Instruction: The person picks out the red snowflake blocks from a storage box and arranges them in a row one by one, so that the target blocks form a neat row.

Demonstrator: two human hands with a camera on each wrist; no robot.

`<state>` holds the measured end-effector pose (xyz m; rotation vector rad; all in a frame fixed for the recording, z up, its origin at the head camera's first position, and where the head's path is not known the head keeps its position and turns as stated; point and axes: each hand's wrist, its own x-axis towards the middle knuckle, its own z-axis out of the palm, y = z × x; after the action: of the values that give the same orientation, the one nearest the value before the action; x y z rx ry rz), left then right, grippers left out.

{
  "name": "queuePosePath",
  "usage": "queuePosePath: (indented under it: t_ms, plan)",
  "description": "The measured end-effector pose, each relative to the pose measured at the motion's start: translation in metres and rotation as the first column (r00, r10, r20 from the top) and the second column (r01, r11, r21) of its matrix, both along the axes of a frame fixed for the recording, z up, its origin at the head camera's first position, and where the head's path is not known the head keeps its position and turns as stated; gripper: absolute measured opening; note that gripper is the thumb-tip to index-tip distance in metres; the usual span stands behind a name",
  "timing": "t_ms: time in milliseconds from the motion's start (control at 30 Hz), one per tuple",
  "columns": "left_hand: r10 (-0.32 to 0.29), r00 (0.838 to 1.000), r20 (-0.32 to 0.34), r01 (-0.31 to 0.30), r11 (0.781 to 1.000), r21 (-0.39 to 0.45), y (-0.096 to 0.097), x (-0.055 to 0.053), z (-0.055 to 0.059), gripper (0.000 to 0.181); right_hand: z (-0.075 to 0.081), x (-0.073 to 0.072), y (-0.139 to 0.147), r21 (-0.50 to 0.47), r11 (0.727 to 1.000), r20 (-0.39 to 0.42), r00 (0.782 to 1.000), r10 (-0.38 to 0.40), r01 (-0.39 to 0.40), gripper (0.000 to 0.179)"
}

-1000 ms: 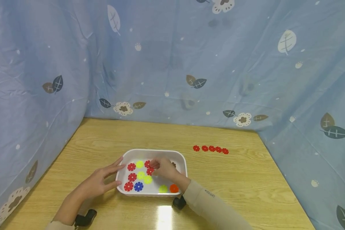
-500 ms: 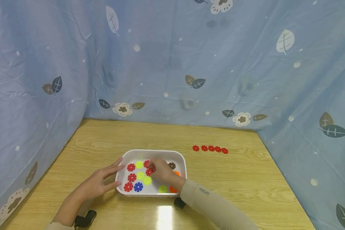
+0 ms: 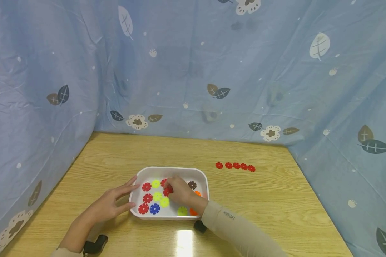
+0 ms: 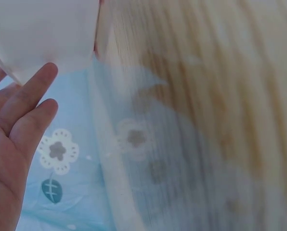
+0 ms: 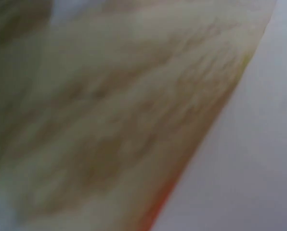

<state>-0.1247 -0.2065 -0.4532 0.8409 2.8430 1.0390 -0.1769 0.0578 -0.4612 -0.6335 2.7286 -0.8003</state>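
Note:
In the head view, a white tray [image 3: 174,216] holds several flat, notched snowflake building discs. My right hand [image 3: 182,191] reaches into it from the right, fingers curled down and pinching a red snowflake disc [image 3: 167,191] near the middle. Part of that disc is hidden by the fingertips. Another red disc [image 3: 163,183] lies right beside the fingers. My left hand [image 3: 110,203] is spread at the tray's left end, its fingertips at the rim. The left wrist view shows the left hand [image 4: 18,115] with loose, extended fingers against the tray's outer wall [image 4: 42,33].
Yellow discs [image 3: 157,196], a blue disc [image 3: 154,208], a brown disc [image 3: 192,185] and orange ones lie in the tray too. Several red discs form a row [image 3: 236,166] on the wooden table [image 3: 276,200], behind and right of the tray. A blue patterned curtain [image 3: 186,71] encloses the table.
My right hand has lowered slightly and its fingers have closed in on the red disc. More of the brown and orange discs shows beside it. The left hand stays put.

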Motion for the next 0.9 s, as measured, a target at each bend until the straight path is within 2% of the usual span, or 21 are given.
queuePosePath:
  t_ms: [100,267,433,567,733,900]
  plan:
    - [0.003,1.0,-0.001,-0.003,1.0,-0.007,0.0,0.0,0.0,0.053,0.0,-0.001,0.001,-0.012,1.0,-0.003,1.0,0.003,-0.003,0.021]
    - [0.009,1.0,-0.002,-0.009,1.0,-0.017,0.001,0.0,0.0,0.054,0.003,-0.002,0.006,-0.134,0.991,0.052,0.998,-0.024,0.031,0.024]
    - [0.009,1.0,-0.003,-0.009,1.0,-0.015,0.001,0.0,0.001,0.054,0.008,-0.003,0.01,-0.241,0.964,0.149,0.986,-0.075,0.109,0.026]
    - [0.013,1.0,-0.003,-0.013,1.0,-0.016,0.001,0.0,-0.001,0.055,0.012,-0.002,0.013,-0.314,0.937,0.213,0.973,-0.087,0.152,0.028]
    - [0.023,1.0,0.013,-0.023,1.0,-0.01,0.001,-0.001,-0.002,0.055,0.019,-0.001,0.019,-0.394,0.907,0.24,0.969,-0.059,0.153,0.032]
    - [0.022,1.0,-0.002,-0.022,1.0,-0.01,0.0,0.0,-0.001,0.055,0.028,0.001,0.03,-0.462,0.878,0.217,0.976,-0.028,0.127,0.034]
